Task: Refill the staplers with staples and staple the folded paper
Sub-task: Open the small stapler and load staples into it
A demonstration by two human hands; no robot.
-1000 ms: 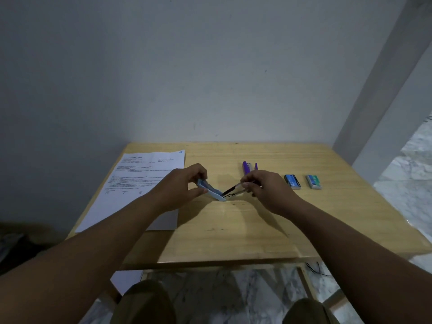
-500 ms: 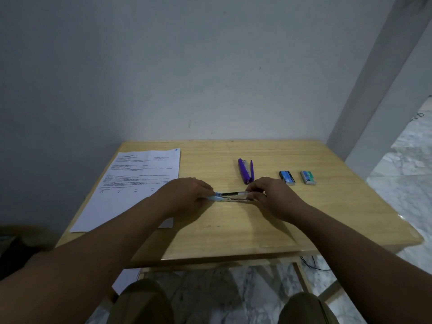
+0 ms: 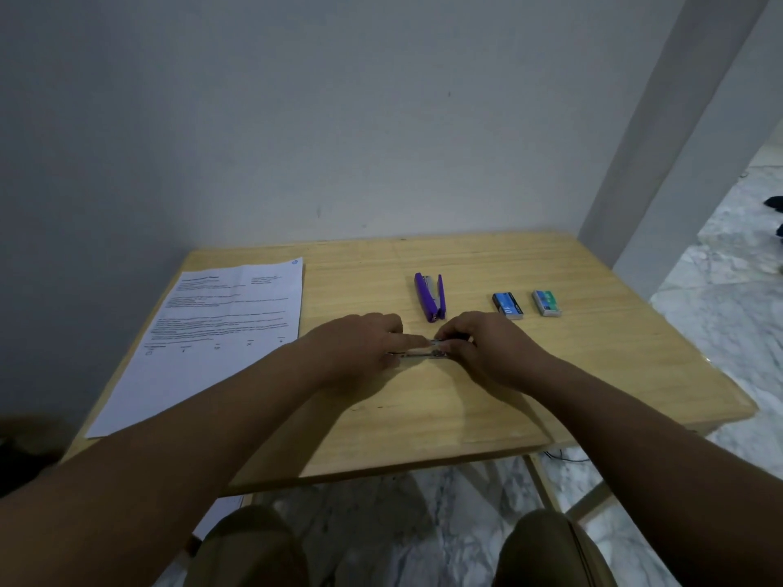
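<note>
A small blue stapler (image 3: 423, 352) lies flat on the wooden table (image 3: 593, 374), mostly hidden between my hands, with only its metal magazine showing. My left hand (image 3: 360, 345) grips its left end and my right hand (image 3: 483, 345) presses down on its right end. A purple stapler (image 3: 430, 296) lies opened out just behind them. Two staple boxes sit to the right: a blue one (image 3: 507, 305) and a green one (image 3: 546, 302). A printed white sheet (image 3: 203, 341) lies flat at the table's left.
The table stands against a grey wall, with a pillar (image 3: 661, 163) at the back right. Marble floor (image 3: 728, 281) shows to the right and below. My knees (image 3: 254, 544) are under the table's front edge. Another sheet lies on the floor.
The blue stapler was held open and raised in a V; both hands have since lowered it flat onto the table and closed in over it. The view also shifted a little.
</note>
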